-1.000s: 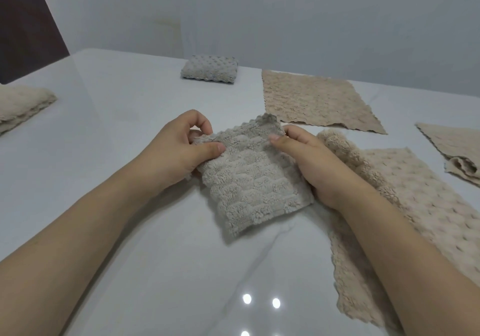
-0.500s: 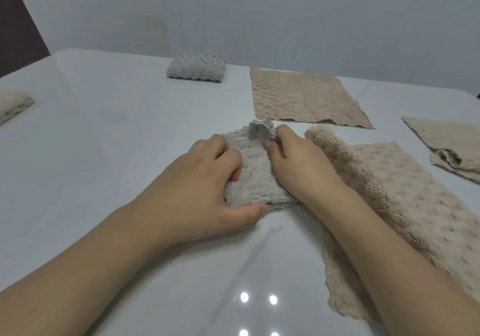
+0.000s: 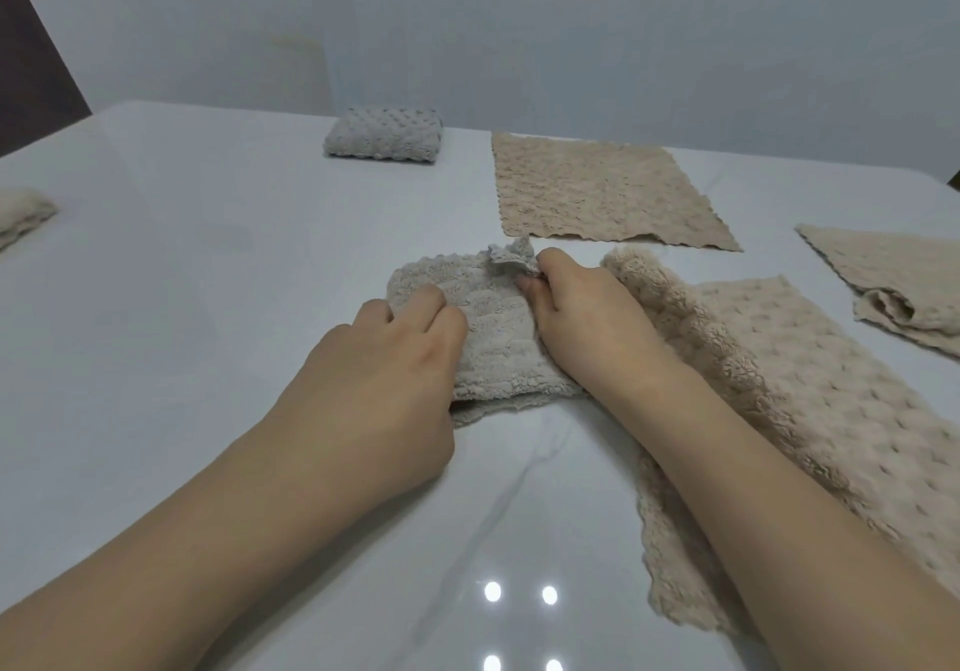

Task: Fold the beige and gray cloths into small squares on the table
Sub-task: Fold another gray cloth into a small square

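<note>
Head view: the left hand lies palm-down, fingers flat, pressing the folded gray cloth onto the bench; the right hand is closed in a pinch on that cloth's far corner, which stands up crumpled. The right forearm rests across 1 open beige cloth just beside; a 2nd beige cloth lies flat beyond; a 3rd, partly turned over, sits at right; 1 finished gray square lies at the far side; a beige bundle shows at the left edge. Risk, as judged: the bunched corner may leave the square lopsided; the thick pile may spring open once pressure lifts; the forearm may drag the cloth beneath it. Surface: glossy white bench, faintly veined, reflecting ceiling lights; pale plain wall behind.
</note>
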{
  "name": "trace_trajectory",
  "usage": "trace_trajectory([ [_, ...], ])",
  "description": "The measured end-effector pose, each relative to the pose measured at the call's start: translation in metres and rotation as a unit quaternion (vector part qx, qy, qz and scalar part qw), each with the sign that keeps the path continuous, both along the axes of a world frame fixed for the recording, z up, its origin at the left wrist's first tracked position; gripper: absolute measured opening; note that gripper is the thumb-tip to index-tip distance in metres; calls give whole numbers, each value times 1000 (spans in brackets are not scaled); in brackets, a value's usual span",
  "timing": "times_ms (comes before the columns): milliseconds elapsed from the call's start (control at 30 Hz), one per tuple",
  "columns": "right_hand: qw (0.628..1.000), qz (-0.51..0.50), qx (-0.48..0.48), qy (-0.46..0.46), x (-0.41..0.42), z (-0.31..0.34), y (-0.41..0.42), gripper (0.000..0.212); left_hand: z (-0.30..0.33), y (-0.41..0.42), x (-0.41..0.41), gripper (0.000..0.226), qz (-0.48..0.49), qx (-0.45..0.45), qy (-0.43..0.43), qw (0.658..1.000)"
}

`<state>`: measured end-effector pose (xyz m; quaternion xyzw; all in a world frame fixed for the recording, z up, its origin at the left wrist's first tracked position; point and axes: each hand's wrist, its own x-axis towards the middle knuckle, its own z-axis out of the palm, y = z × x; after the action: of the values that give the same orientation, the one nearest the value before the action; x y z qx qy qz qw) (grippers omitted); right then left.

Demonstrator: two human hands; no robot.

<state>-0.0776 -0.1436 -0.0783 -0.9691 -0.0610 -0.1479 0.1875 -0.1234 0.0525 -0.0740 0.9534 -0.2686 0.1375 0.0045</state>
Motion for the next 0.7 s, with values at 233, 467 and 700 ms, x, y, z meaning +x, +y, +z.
trace_trajectory([
  [233,999,-31,-21,27,-2,2,2,27,17,2,-3,30,23,13,83,996],
  [467,998,-38,-42,26,-3,2,4,25,10,7,10,24,25,-27,12,999],
  [700,998,-38,-51,21,0,3,4,24,11,4,8,31,46,-32,56,997],
])
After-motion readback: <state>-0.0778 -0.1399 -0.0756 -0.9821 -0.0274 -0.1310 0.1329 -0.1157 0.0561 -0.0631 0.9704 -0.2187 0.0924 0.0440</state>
